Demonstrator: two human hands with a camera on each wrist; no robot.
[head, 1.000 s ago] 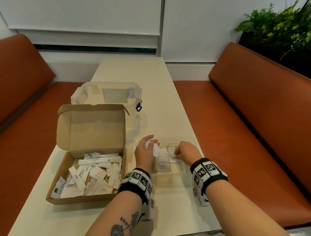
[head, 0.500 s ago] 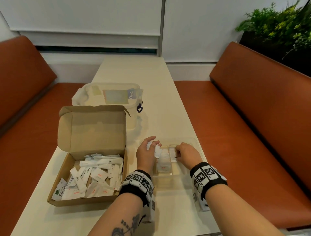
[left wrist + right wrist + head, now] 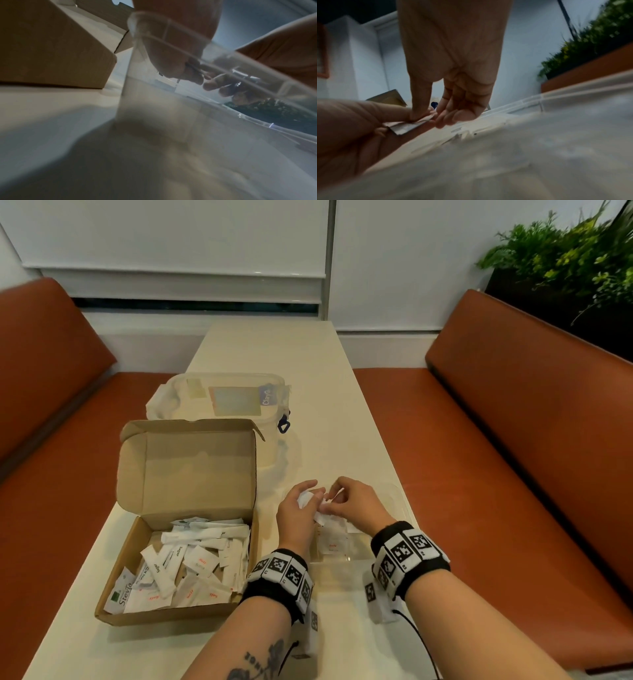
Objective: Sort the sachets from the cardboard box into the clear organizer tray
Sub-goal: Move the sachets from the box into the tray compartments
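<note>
The open cardboard box [image 3: 178, 616] at the near left holds several white sachets [image 3: 191, 563]. To its right lies the clear organizer tray [image 3: 359, 553], with a few sachets [image 3: 334, 544] in its left compartments. Above the tray, my left hand [image 3: 310, 496] grips a small bunch of sachets [image 3: 305, 500]. My right hand [image 3: 337, 498] meets it and pinches one sachet [image 3: 409, 125] of that bunch between thumb and fingers [image 3: 419, 108]. In the left wrist view both hands show blurred through the tray wall [image 3: 171, 40].
A clear lidded plastic container [image 3: 233, 398] stands behind the box. Orange benches [image 3: 513, 474] flank the narrow cream table [image 3: 267, 350]. A green plant [image 3: 565, 258] sits at the back right. The tray lies close to the table's right edge.
My right hand has left the tray's compartment and moved up and left to the bunch in my left hand, where it now pinches a sachet. The left hand has barely shifted.
</note>
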